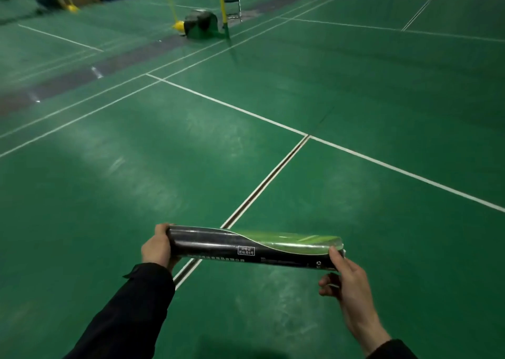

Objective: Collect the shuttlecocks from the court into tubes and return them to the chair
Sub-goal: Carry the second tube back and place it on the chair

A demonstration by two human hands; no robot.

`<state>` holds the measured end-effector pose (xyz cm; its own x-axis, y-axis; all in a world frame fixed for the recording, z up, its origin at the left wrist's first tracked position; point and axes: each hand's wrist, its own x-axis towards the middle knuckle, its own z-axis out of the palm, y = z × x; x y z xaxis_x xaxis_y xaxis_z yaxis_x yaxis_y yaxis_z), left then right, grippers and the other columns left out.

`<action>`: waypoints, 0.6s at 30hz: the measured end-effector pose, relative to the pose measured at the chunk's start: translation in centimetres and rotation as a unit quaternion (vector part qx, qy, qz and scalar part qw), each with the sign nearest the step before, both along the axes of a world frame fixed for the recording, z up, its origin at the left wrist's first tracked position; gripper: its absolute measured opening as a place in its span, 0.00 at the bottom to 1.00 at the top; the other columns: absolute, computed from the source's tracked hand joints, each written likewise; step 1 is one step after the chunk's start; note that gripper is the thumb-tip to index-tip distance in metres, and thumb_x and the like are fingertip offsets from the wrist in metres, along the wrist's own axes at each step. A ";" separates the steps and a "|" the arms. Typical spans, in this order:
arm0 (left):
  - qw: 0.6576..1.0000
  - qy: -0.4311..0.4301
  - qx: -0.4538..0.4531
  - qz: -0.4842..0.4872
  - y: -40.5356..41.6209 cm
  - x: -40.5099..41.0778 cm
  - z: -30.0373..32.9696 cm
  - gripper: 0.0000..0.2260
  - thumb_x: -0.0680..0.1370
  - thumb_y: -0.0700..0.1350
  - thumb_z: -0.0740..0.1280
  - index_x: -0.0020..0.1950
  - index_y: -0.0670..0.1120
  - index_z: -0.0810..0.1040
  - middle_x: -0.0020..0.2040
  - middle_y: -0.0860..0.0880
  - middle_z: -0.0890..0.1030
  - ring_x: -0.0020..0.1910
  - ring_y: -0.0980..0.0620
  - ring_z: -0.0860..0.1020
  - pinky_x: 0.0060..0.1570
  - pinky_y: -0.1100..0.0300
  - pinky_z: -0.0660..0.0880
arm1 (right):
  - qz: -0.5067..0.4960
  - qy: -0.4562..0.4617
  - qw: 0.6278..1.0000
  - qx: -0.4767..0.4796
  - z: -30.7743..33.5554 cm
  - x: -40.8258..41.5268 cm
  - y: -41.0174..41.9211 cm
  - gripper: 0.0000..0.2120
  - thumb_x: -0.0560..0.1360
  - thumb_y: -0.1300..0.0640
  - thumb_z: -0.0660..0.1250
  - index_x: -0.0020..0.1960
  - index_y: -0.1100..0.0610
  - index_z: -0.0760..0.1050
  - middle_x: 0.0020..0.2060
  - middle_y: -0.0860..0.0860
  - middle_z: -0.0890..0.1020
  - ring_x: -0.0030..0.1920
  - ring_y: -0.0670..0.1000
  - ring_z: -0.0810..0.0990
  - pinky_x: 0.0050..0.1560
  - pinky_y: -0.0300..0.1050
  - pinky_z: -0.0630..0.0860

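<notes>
I hold a black and green shuttlecock tube (254,246) level in front of me, above the green court floor. My left hand (157,246) grips its black left end. My right hand (345,279) wraps the green right end, thumb on top and fingers curled under it. Whether that end is capped is hidden by my fingers. A dark folding chair (234,0) stands far off at the top, behind the yellow net post (222,6). No loose shuttlecock shows on the floor.
A dark bag (200,24) lies by the net post base. Another yellow post (170,3) with a yellow base stands to its left. White court lines (226,103) cross the green floor (382,91). Blurred equipment sits at the far top left.
</notes>
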<state>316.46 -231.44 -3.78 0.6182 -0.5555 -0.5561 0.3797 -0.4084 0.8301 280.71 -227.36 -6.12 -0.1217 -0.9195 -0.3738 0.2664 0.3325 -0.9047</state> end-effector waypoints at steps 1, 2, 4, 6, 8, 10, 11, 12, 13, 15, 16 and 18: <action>1.000 -0.001 -0.005 0.003 0.0 0.0 0.2 0.08 0.82 0.48 0.64 0.47 0.45 0.78 0.44 0.45 0.80 0.42 0.48 0.78 0.49 0.49 0.78 | 0.004 -0.002 1.000 -0.003 0.2 0.0 -0.1 0.23 0.73 0.39 0.73 0.53 0.59 0.84 0.48 0.54 0.85 0.31 0.51 0.78 0.31 0.45 0.78; 1.000 0.001 -0.011 0.004 0.1 -0.1 0.3 0.08 0.82 0.48 0.64 0.47 0.46 0.78 0.44 0.45 0.80 0.42 0.48 0.78 0.50 0.49 0.78 | 0.006 -0.004 1.000 -0.005 0.3 0.0 -0.1 0.22 0.74 0.42 0.70 0.54 0.60 0.84 0.46 0.55 0.84 0.31 0.51 0.77 0.32 0.46 0.78; 1.000 -0.001 -0.017 0.003 0.0 -0.6 0.7 0.08 0.82 0.48 0.64 0.47 0.46 0.79 0.45 0.45 0.80 0.43 0.49 0.79 0.52 0.49 0.78 | 0.005 -0.003 1.000 -0.008 0.3 -0.2 0.0 0.22 0.74 0.42 0.68 0.55 0.60 0.83 0.44 0.56 0.81 0.30 0.52 0.76 0.32 0.46 0.78; 1.000 -0.004 -0.019 -0.004 -0.1 -1.1 0.6 0.09 0.82 0.48 0.64 0.47 0.46 0.79 0.45 0.45 0.81 0.43 0.49 0.79 0.52 0.49 0.78 | 0.002 0.003 1.000 -0.015 0.3 -0.6 0.3 0.24 0.74 0.38 0.71 0.55 0.59 0.84 0.43 0.60 0.81 0.29 0.52 0.76 0.32 0.46 0.78; 1.000 -0.007 -0.015 -0.013 -0.4 -1.9 0.2 0.09 0.82 0.49 0.64 0.46 0.46 0.79 0.44 0.45 0.80 0.43 0.48 0.80 0.51 0.49 0.78 | -0.004 0.018 1.000 -0.020 0.5 -1.3 0.6 0.25 0.73 0.37 0.72 0.54 0.59 0.84 0.42 0.63 0.80 0.27 0.53 0.75 0.31 0.46 0.78; 1.000 -0.011 -0.006 -0.027 -0.8 -2.8 -0.2 0.10 0.82 0.50 0.63 0.46 0.46 0.78 0.43 0.45 0.80 0.43 0.48 0.79 0.52 0.49 0.78 | -0.021 0.016 0.999 -0.025 0.8 -2.0 1.0 0.23 0.74 0.40 0.70 0.53 0.59 0.84 0.42 0.62 0.80 0.26 0.52 0.73 0.30 0.45 0.78; 0.999 -0.012 -0.003 -0.034 -1.0 -3.2 -0.4 0.10 0.82 0.50 0.63 0.45 0.46 0.77 0.43 0.45 0.80 0.42 0.48 0.79 0.53 0.48 0.78 | -0.029 0.015 0.999 -0.027 1.0 -2.3 1.2 0.23 0.73 0.39 0.70 0.53 0.59 0.85 0.43 0.61 0.81 0.26 0.50 0.71 0.29 0.45 0.78; 0.999 -0.009 -0.001 -0.043 -1.3 -3.6 -0.5 0.11 0.82 0.51 0.64 0.45 0.46 0.77 0.43 0.45 0.80 0.42 0.48 0.79 0.56 0.47 0.79 | -0.033 0.015 0.999 -0.029 1.2 -2.7 1.6 0.24 0.72 0.37 0.71 0.53 0.58 0.85 0.45 0.60 0.82 0.26 0.49 0.70 0.29 0.45 0.78; 0.998 -0.003 0.002 -0.055 -1.5 -4.1 -0.4 0.10 0.82 0.51 0.64 0.46 0.46 0.77 0.44 0.45 0.80 0.43 0.48 0.79 0.58 0.47 0.79 | -0.037 0.016 0.999 -0.031 1.4 -3.1 2.0 0.26 0.71 0.34 0.72 0.53 0.57 0.86 0.47 0.58 0.84 0.26 0.48 0.69 0.29 0.46 0.78; 0.996 0.009 -0.003 -0.087 -2.4 -5.1 -0.5 0.10 0.82 0.52 0.64 0.49 0.46 0.78 0.47 0.44 0.81 0.45 0.47 0.80 0.58 0.47 0.78 | -0.058 0.008 0.998 -0.019 1.7 -3.9 2.8 0.26 0.72 0.36 0.70 0.55 0.57 0.85 0.51 0.56 0.86 0.26 0.47 0.67 0.29 0.46 0.79; 0.994 0.014 -0.007 -0.105 -2.9 -5.8 -0.5 0.10 0.82 0.52 0.64 0.51 0.46 0.78 0.48 0.44 0.81 0.46 0.47 0.80 0.57 0.48 0.78 | -0.078 0.000 0.997 -0.009 1.7 -4.4 3.2 0.24 0.73 0.38 0.68 0.55 0.58 0.84 0.49 0.55 0.86 0.26 0.47 0.68 0.30 0.46 0.79; 0.987 0.024 -0.014 -0.158 -3.9 -7.8 -0.3 0.10 0.83 0.53 0.64 0.52 0.47 0.77 0.48 0.45 0.80 0.46 0.48 0.79 0.55 0.48 0.77 | -0.153 -0.010 0.988 0.008 1.8 -5.2 4.2 0.22 0.76 0.41 0.66 0.53 0.58 0.84 0.41 0.53 0.84 0.25 0.47 0.70 0.31 0.47 0.79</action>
<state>308.65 -235.36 -4.07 0.3852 -0.7317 -0.5623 0.2771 -0.4895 0.8268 275.52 -223.16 -4.37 -0.3852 -0.8349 -0.3932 0.3743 0.2481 -0.8935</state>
